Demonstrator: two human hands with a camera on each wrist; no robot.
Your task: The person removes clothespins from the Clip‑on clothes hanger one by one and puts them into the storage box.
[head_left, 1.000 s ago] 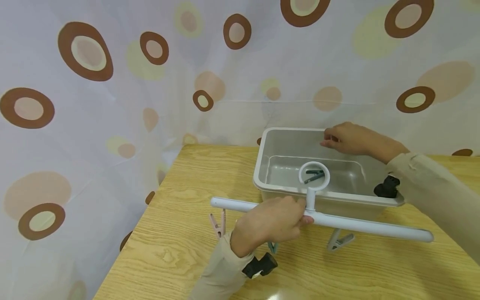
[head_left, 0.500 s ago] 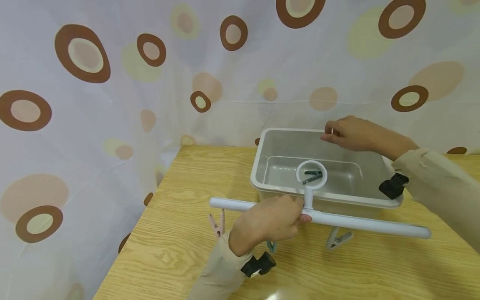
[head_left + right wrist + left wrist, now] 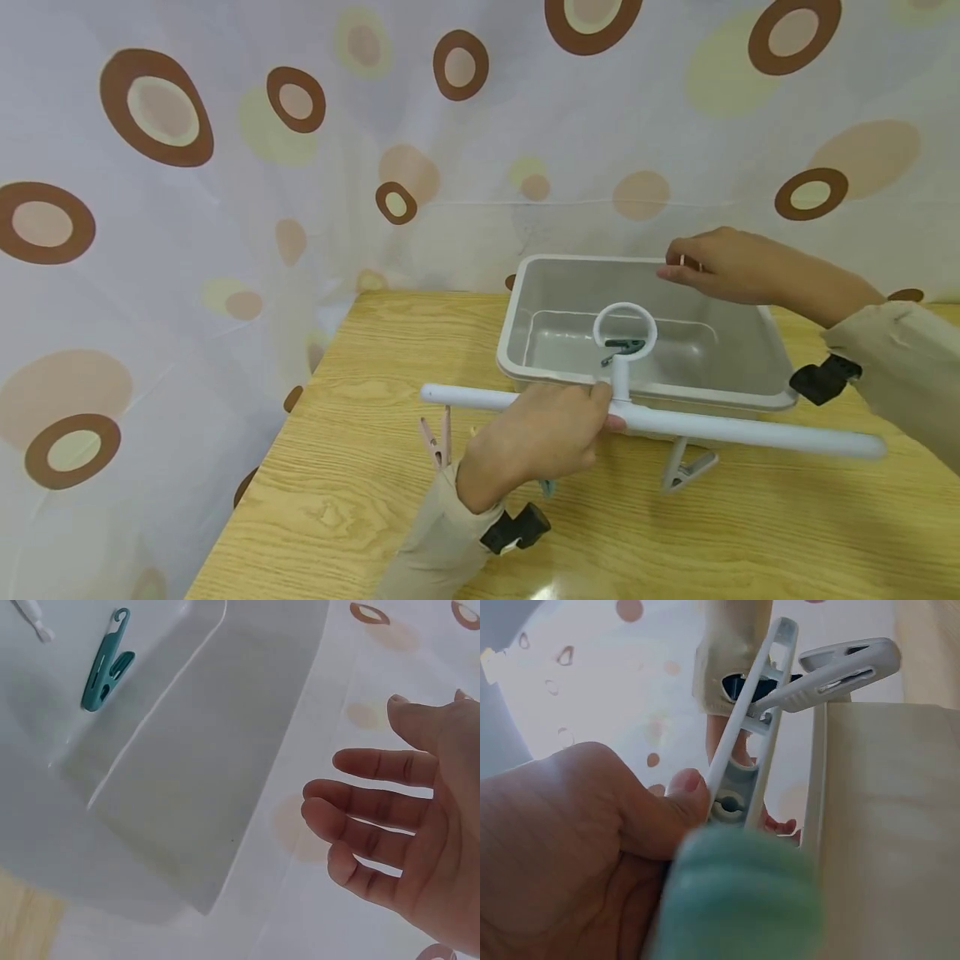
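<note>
Here, white hanger [image 3: 660,420] in left hand [image 3: 542,440].

basin [image 3: 592,285] on table [image 3: 390,392] | clothespin [image 3: 104,671] in basin | hanger bar [image 3: 750,428] before basin | curtain [image 3: 322,183] behind table

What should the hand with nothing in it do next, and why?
I'd guess the right hand should reach down and pinch the green clip. That hand is free near the bin, the clip lies on the bin's floor, and the left hand holds the white hanger, where other clips hang.
</note>
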